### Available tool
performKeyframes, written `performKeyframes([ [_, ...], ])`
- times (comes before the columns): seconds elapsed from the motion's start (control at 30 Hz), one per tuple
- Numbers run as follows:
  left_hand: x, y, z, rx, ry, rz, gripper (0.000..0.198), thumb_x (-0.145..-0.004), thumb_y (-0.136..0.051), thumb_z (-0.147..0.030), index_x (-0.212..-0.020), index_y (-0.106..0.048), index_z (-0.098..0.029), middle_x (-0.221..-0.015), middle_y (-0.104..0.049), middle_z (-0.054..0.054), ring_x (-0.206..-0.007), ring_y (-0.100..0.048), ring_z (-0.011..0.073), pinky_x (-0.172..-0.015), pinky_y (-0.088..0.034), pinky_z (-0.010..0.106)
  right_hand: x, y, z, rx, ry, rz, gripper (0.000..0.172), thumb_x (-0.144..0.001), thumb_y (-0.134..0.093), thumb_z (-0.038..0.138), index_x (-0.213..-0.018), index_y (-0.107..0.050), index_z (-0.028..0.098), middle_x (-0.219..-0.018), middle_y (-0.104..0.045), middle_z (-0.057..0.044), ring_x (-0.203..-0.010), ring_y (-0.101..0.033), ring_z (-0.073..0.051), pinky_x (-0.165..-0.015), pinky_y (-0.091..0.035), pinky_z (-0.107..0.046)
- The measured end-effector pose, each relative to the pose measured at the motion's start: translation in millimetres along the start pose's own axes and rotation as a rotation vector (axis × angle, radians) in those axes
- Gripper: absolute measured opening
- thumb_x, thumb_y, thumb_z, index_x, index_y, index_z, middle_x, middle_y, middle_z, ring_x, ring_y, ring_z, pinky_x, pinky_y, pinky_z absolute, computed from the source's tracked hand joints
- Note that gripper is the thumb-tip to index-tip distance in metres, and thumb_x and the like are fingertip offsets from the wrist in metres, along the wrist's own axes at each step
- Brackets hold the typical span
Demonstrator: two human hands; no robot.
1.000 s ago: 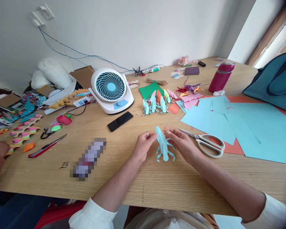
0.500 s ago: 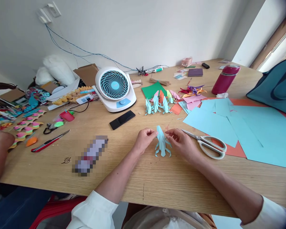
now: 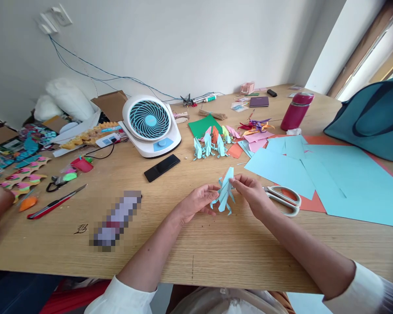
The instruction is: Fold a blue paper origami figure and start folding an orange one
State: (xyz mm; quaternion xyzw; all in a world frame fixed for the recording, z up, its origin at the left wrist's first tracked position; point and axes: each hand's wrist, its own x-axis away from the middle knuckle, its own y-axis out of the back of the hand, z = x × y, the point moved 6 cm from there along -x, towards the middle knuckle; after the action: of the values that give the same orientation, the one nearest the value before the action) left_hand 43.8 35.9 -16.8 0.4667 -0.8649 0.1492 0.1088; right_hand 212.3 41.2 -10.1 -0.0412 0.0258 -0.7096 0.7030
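Observation:
A light blue folded paper insect point(image 3: 225, 192) with thin cut legs is held up above the table between my two hands. My left hand point(image 3: 199, 201) pinches its left side, some fingers reaching beneath it. The thumb and fingers of my right hand point(image 3: 250, 192) grip its upper right edge. The insect leans to the right. White-handled scissors point(image 3: 296, 201) lie just beyond my right hand, their blades mostly hidden behind it. Farther back stand several similar paper insects point(image 3: 208, 145) in blue, pink, orange and yellow.
Blue paper sheets point(image 3: 363, 183) cover the right side, near a magenta bottle point(image 3: 296, 112) and a teal bag point(image 3: 363, 126). A fan point(image 3: 150, 124), a black phone point(image 3: 162, 168) and a utility knife point(image 3: 57, 203) lie leftward. Another person's hand point(image 3: 0, 198) is at the far left.
The paper insect has been lifted and tilted to the right, its legs now off the table. My left hand has shifted lower on it. The camera view has turned slightly right.

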Motion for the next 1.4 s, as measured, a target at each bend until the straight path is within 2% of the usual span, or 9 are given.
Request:
performKeyframes([
  [0.17, -2.5, -17.7, 9.7, 0.168, 0.028, 0.091, 0.05, -0.078, -0.079, -0.042, -0.116, -0.061, -0.016, -0.111, -0.07, 0.012, -0.084, -0.069, 0.0172, -0.068, -0.056, 0.027, -0.4, -2.5, -5.3, -0.033, -0.011, -0.013, 0.042, -0.068, -0.075, 0.063, -0.07, -0.065, 0.022, -0.075, -0.068, -0.004, -0.078, -0.061, -0.022, -0.075, -0.045, -0.034],
  [0.4, -6.0, -20.7, 12.8, 0.264, -0.014, 0.048, 0.053, -0.073, -0.085, -0.037, -0.114, -0.058, -0.016, -0.104, -0.072, 0.012, -0.089, -0.071, 0.0211, -0.072, -0.056, 0.029, 1.0, -2.0, -7.4, -0.052, -0.035, -0.027, 0.04, -0.069, -0.075, 0.06, -0.069, -0.065, 0.022, -0.074, -0.068, -0.004, -0.082, -0.063, -0.023, -0.08, -0.046, -0.035],
  [0.7, -6.8, -22.9, 14.2, 0.279, -0.034, 0.016, 0.051, -0.069, -0.087, -0.037, -0.106, -0.058, -0.017, -0.097, -0.072, 0.008, -0.084, -0.071, 0.0204, -0.072, -0.056, 0.03, 5.8, -6.8, -4.6, -0.061, -0.041, -0.019, 0.044, -0.07, -0.071, 0.064, -0.067, -0.06, 0.021, -0.075, -0.068, -0.005, -0.072, -0.06, -0.022, -0.068, -0.047, -0.035],
  [0.83, -9.4, -20.2, 15.0, 0.307, -0.048, -0.004, 0.052, -0.069, -0.087, -0.035, -0.107, -0.057, -0.016, -0.1, -0.072, 0.009, -0.086, -0.071, 0.0206, -0.074, -0.058, 0.032, 5.8, -5.6, -1.7, -0.047, -0.03, -0.04, 0.041, -0.071, -0.072, 0.061, -0.076, -0.064, 0.021, -0.083, -0.069, -0.006, -0.081, -0.061, -0.022, -0.076, -0.047, -0.035],
  [0.97, -11.1, -11.0, 12.4, 0.367, -0.06, -0.051, 0.054, -0.067, -0.088, -0.031, -0.108, -0.057, -0.015, -0.105, -0.072, 0.011, -0.09, -0.071, 0.0205, -0.08, -0.058, 0.033, 2.9, 3.9, -1.2, -0.006, -0.028, -0.116, 0.045, -0.075, -0.069, 0.06, -0.097, -0.066, 0.02, -0.092, -0.068, -0.005, -0.084, -0.059, -0.021, -0.076, -0.044, -0.033],
  [1.1, -13.3, -0.4, 8.6, 0.361, -0.068, -0.099, 0.043, -0.073, -0.084, -0.026, -0.106, -0.059, -0.012, -0.098, -0.074, 0.012, -0.091, -0.072, 0.0204, -0.082, -0.057, 0.031, -0.9, 11.4, -2.6, 0.048, -0.005, -0.148, 0.046, -0.075, -0.068, 0.059, -0.098, -0.065, 0.02, -0.092, -0.066, -0.005, -0.082, -0.055, -0.02, -0.071, -0.041, -0.032],
  [1.27, -23.7, 30.5, 2.5, 0.291, -0.057, -0.359, 0.028, -0.081, -0.074, -0.013, -0.103, -0.057, -0.014, -0.092, -0.073, 0.009, -0.076, -0.071, 0.016, -0.074, -0.061, 0.032, -3.3, 12.5, 0.0, 0.102, 0.037, -0.134, 0.042, -0.076, -0.066, 0.058, -0.095, -0.065, 0.02, -0.086, -0.065, -0.004, -0.078, -0.054, -0.019, -0.064, -0.038, -0.031],
  [1.4, -45.2, 57.5, -9.8, 0.225, -0.082, -0.488, 0.02, -0.085, -0.07, -0.013, -0.099, -0.056, -0.013, -0.086, -0.071, 0.006, -0.063, -0.066, 0.0113, -0.061, -0.058, 0.025, -2.9, 12.5, 5.3, 0.137, 0.06, -0.113, 0.038, -0.077, -0.063, 0.057, -0.091, -0.065, 0.021, -0.081, -0.064, -0.003, -0.074, -0.052, -0.019, -0.06, -0.035, -0.03],
])
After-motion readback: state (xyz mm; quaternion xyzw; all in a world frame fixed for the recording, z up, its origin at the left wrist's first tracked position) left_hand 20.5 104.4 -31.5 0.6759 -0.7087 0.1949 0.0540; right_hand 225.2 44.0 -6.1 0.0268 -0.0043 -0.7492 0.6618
